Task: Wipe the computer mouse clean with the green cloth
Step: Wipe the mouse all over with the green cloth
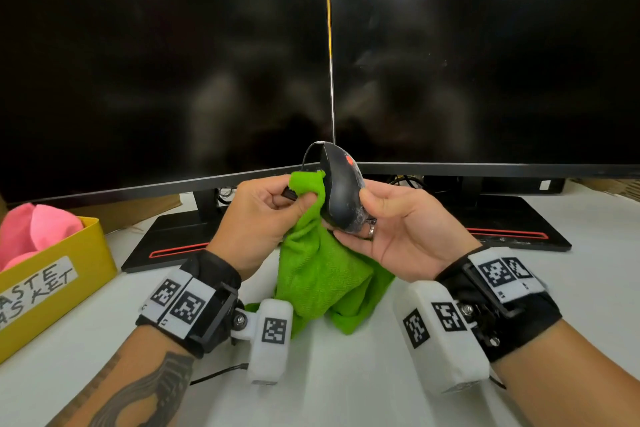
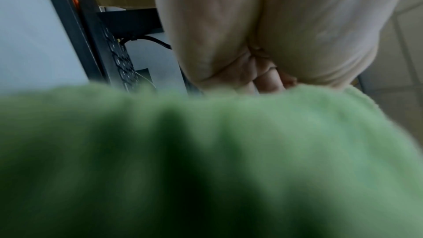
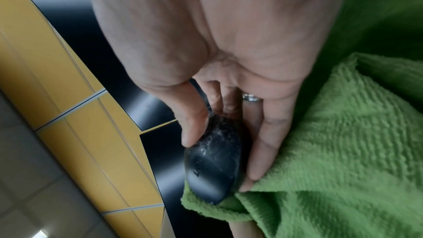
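Observation:
A black computer mouse [image 1: 341,189] is held up on edge above the desk, in front of the gap between two monitors. My right hand [image 1: 388,222] grips it with the thumb on one side and the fingers on the other; the mouse [image 3: 215,166] shows whitish smears on its back. My left hand [image 1: 273,208] pinches the green cloth [image 1: 318,274] near its top corner and holds it against the mouse's left side. The rest of the cloth hangs down to the white desk. In the left wrist view the cloth [image 2: 206,160] fills the lower half, blurred.
Two dark monitors [image 1: 162,73] [image 1: 485,62] stand close behind the hands on black bases with red stripes. A yellow box [image 1: 52,284] labelled waste basket, with pink cloths inside, sits at the left. The mouse cable [image 1: 310,152] loops up behind the mouse.

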`<state>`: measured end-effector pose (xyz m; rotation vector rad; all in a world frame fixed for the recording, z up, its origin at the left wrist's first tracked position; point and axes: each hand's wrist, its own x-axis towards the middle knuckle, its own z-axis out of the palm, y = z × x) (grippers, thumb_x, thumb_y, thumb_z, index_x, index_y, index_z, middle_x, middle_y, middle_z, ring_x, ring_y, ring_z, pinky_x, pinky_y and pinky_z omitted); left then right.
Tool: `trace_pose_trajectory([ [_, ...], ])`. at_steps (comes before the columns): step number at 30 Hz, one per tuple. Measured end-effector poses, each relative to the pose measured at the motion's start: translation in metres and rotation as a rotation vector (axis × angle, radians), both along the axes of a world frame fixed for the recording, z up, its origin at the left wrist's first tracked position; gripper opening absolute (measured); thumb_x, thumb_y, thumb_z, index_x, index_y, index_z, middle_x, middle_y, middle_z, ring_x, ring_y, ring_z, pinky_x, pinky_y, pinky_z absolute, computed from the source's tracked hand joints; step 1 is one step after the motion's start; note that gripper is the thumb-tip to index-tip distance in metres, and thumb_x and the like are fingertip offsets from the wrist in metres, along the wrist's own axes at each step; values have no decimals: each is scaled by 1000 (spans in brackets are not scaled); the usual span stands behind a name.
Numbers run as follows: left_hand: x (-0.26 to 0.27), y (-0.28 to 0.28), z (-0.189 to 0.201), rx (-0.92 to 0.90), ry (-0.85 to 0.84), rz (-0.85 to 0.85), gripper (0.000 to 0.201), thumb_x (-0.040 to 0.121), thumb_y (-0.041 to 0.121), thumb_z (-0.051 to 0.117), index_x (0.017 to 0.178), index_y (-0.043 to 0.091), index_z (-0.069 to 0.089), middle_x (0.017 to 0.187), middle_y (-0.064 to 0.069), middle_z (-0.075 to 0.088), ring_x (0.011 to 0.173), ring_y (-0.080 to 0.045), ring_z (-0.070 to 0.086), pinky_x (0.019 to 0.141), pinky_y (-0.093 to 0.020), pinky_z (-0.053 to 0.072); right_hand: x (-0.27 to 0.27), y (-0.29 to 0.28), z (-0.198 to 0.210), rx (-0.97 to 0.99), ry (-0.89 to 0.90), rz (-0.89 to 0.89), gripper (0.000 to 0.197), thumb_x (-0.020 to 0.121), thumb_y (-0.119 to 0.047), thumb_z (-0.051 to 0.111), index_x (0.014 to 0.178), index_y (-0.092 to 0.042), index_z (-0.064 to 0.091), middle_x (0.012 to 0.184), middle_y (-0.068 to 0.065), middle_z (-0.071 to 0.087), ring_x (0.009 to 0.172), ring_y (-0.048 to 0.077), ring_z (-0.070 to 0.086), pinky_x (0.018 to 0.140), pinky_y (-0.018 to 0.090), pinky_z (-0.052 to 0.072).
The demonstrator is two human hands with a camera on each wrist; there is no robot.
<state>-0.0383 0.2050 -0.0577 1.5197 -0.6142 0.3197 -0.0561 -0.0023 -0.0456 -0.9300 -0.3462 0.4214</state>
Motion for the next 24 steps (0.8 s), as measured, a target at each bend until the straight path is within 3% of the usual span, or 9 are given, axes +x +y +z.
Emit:
trace_pose_trajectory([
  [4, -2, 2, 3, -89, 53, 18, 19, 84, 22, 69, 99, 16, 79, 87, -7, 81, 74, -14, 76, 67, -28, 63, -1, 2, -2, -10, -31, 50, 55, 87, -7, 58, 141, 1, 57, 121, 22, 71, 98, 39, 76, 81, 41, 63],
  [6, -1, 5, 3, -55, 52, -19, 15, 85, 20, 80, 99, 16, 80, 91, -8, 82, 79, -16, 77, 72, -29, 64, 0, 3, -3, -6, -34, 33, 56, 86, -8, 59, 141, 1, 57, 123, 23, 71, 98, 38, 76, 82, 41, 63],
  [9, 1, 6, 1, 21, 51, -72, 47, 58, 34, 100, 100, 24, 81, 102, -8, 81, 94, -19, 77, 84, -31, 63, 1, 3, -2, 19, -24, -19, 59, 85, -10, 60, 142, 5, 55, 131, 25, 66, 98, 33, 74, 81, 40, 63],
  [11, 0, 4, 0, 65, 27, -48, 65, 42, 44, 103, 100, 30, 79, 104, -3, 80, 99, -17, 75, 92, -34, 62, 1, 3, -3, 39, -15, -41, 56, 86, -10, 59, 139, 7, 56, 129, 25, 66, 97, 32, 73, 79, 39, 63],
  [14, 0, 1, -2, 51, -1, -18, 73, 37, 46, 103, 101, 25, 76, 103, -4, 80, 98, -18, 75, 94, -38, 61, 1, 5, -4, 49, -3, -55, 51, 90, -11, 58, 138, 8, 58, 129, 27, 66, 100, 33, 72, 85, 41, 63],
  [18, -4, -1, 0, 69, -10, 38, 65, 47, 37, 102, 104, 19, 76, 104, -10, 81, 99, -23, 75, 96, -43, 61, 2, 5, -5, 57, 8, -70, 50, 91, -12, 57, 136, 8, 59, 125, 26, 69, 97, 31, 74, 83, 39, 64],
  [21, -4, -3, -2, 78, -4, 72, 52, 58, 28, 97, 104, 16, 78, 104, -11, 81, 105, -31, 75, 100, -46, 59, 2, 5, -5, 29, 0, -94, 49, 89, -10, 58, 136, 5, 61, 131, 25, 69, 104, 34, 72, 90, 41, 63],
  [24, -3, -4, -3, 47, 15, 62, 40, 70, 24, 92, 105, 9, 78, 102, -13, 81, 96, -28, 77, 87, -38, 62, 3, 7, -5, 23, 10, -105, 49, 86, -9, 59, 133, 3, 63, 124, 22, 73, 98, 32, 75, 83, 41, 64],
])
